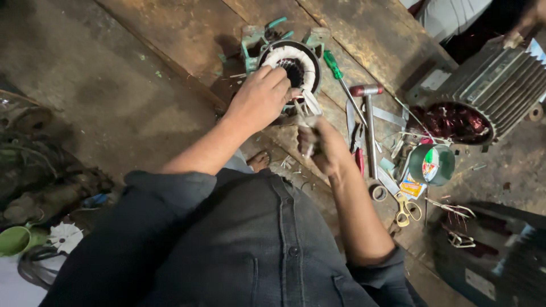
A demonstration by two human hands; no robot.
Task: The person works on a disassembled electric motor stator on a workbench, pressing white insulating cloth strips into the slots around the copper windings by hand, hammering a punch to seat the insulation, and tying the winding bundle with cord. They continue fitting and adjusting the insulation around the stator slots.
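Left hand (pixel 260 98) is down on the small green motor stator (pixel 287 63), fingers curled together against the rim of its white winding, right at the near edge of the dark bore. The stator sits on the wooden planks (pixel 187 28), straight ahead of the person. Right hand (pixel 322 149) is just beside it, nearer the body, fingers clamped on pale wire ends (pixel 307 111) that run up to the winding. To the right on the planks: a green-handled screwdriver (pixel 334 65), a hammer (pixel 369 122) lying lengthways, a roll of green tape (pixel 432 165) and yellow-handled scissors (pixel 405 210). Further right, a big ribbed grey motor housing (pixel 489 91) shows reddish copper coils, and another person's hand (pixel 515 38) rests on top of it
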